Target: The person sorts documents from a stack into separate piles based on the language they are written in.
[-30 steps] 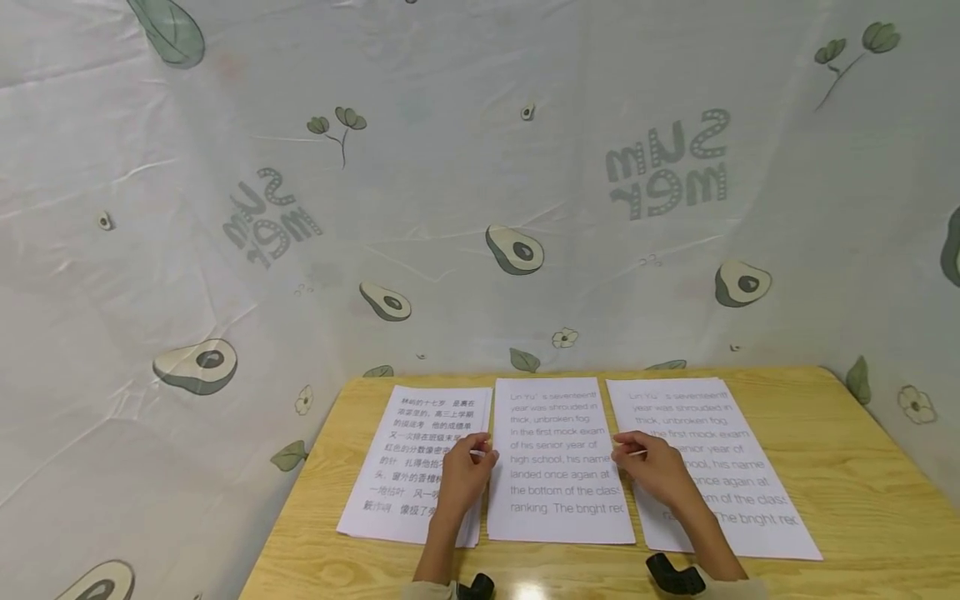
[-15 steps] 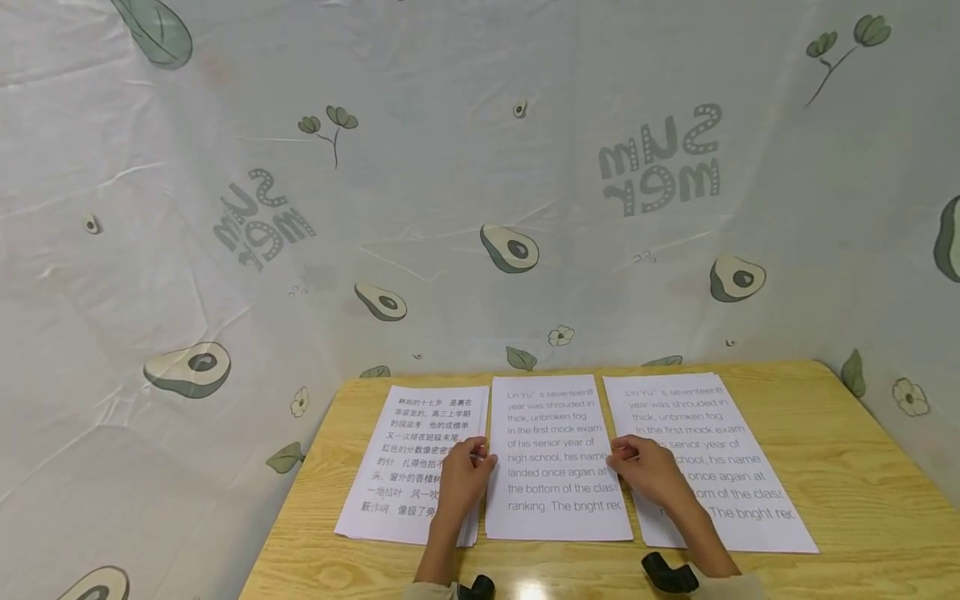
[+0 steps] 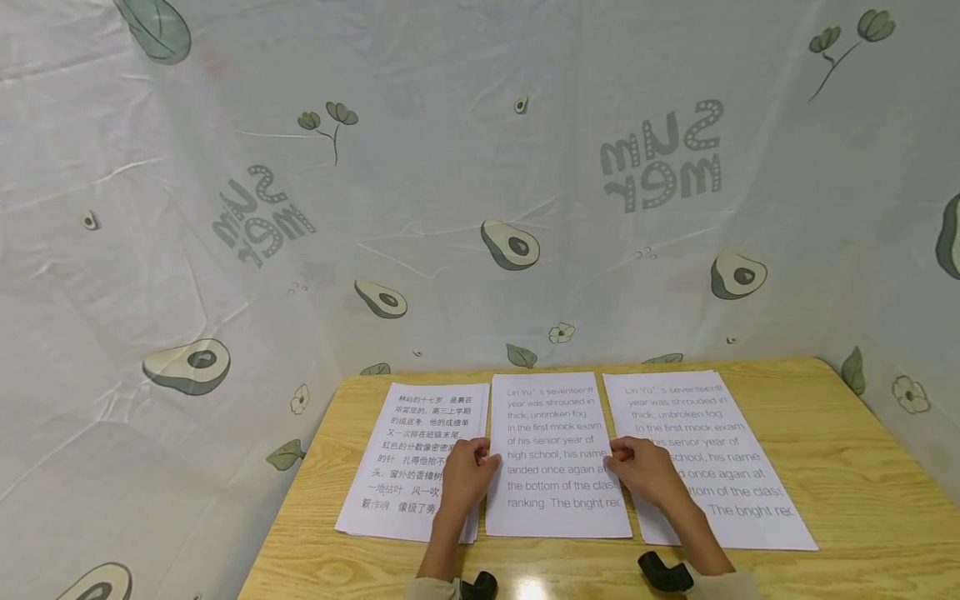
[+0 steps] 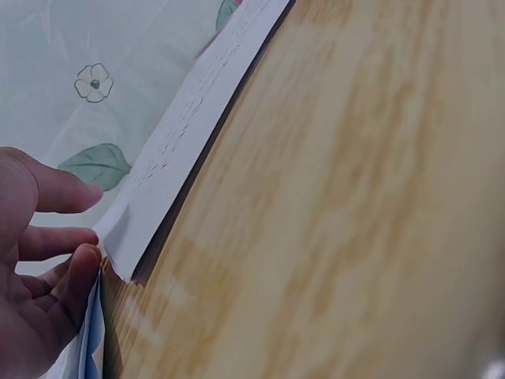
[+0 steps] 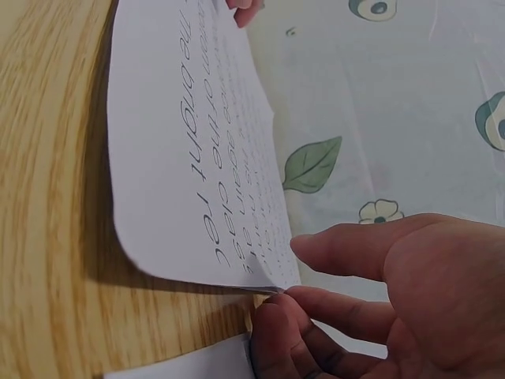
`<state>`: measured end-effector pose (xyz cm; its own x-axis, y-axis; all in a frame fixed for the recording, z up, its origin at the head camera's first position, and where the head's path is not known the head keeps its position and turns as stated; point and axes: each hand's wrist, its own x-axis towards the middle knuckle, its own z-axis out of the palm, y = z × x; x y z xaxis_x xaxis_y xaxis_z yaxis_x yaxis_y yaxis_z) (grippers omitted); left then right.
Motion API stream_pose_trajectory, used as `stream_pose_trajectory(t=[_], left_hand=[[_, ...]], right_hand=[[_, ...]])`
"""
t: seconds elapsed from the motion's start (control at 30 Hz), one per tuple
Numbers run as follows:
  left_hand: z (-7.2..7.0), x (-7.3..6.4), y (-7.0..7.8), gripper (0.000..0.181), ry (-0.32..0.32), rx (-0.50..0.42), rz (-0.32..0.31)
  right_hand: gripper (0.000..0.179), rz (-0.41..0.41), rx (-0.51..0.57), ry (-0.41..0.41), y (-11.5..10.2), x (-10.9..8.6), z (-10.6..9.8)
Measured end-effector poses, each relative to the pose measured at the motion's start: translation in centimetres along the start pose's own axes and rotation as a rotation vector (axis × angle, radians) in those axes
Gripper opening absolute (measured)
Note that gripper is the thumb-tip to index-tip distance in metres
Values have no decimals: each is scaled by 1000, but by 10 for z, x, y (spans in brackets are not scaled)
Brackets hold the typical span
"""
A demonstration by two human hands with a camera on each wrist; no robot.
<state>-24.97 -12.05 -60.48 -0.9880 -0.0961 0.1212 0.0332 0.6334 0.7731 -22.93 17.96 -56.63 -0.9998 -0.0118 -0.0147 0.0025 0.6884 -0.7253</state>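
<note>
A printed sheet of paper [image 3: 551,467] with English text lies in the middle of the table, between my hands. My left hand [image 3: 465,477] pinches its left edge, its wrist crossing the left-hand stack of Chinese text [image 3: 408,450]. At the right edge, my right hand [image 3: 647,473] pinches the same sheet, above the right-hand stack of English text [image 3: 738,467]. In the right wrist view, the near edge of the sheet [image 5: 158,197] curves up off the wood, with a shadow below. How many sheets are held cannot be told.
A wooden table [image 3: 862,467] carries all three paper piles. Behind and left of it hangs a pale curtain [image 3: 450,167] printed with avocados and leaves. Dark wrist devices [image 3: 665,573] sit at both cuffs.
My right hand has moved slightly left, from beside the middle sheet onto its right edge. The left hand stays by the left edge. The view has shifted slightly.
</note>
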Motion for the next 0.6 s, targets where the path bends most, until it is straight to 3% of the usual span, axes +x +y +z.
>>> stream_pose_trajectory(t=[0.3,0.6], left_hand=[[0,-1,2,41,-14,0,-7],[-2,-2,5,42,3,-2,42]], right_hand=[[39,-28,5,22,1,-1,2],[38,-55,26,49,-2,-2,1]])
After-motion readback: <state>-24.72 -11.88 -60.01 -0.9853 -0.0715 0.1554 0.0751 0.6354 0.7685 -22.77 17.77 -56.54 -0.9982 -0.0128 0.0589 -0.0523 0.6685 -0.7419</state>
